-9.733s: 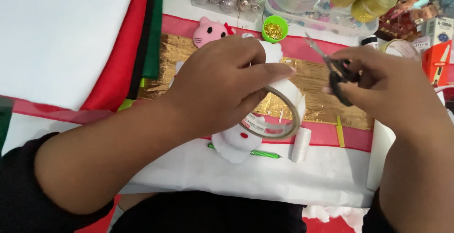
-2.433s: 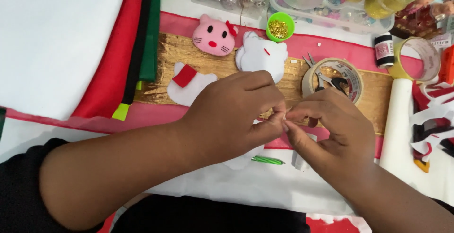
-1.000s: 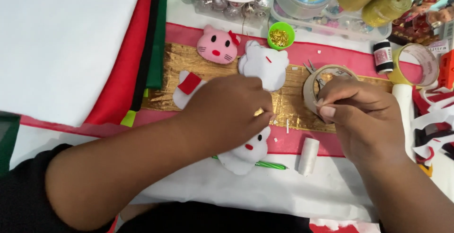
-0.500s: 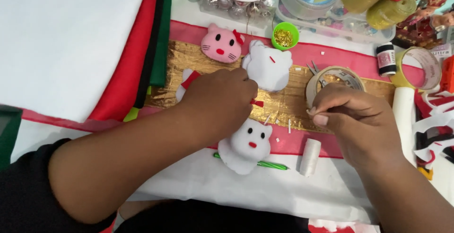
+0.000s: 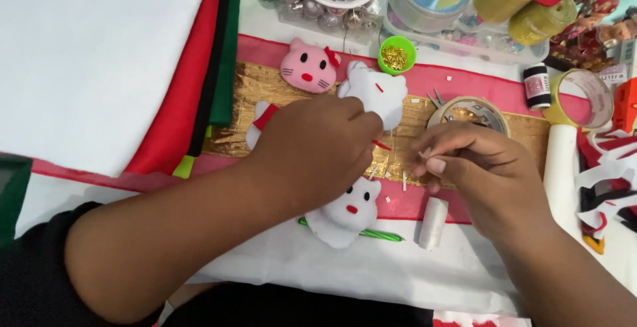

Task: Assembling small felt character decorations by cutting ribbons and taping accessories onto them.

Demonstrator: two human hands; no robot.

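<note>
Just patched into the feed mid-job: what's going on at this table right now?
A person is at a craft table with small felt cat faces. The left hand rests over the gold strip just above a white cat face. The right hand pinches something tiny at its fingertips, beside a tape roll. A pink cat face lies farther back.

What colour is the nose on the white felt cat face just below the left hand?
Red, on the white felt cat face; the head view shows it, just beneath the left hand.

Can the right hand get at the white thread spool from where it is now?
Probably yes. The right hand hovers just above and beside the white thread spool, which lies uncovered on the cloth. Nothing sits between them; the left hand is off to the side.
</note>
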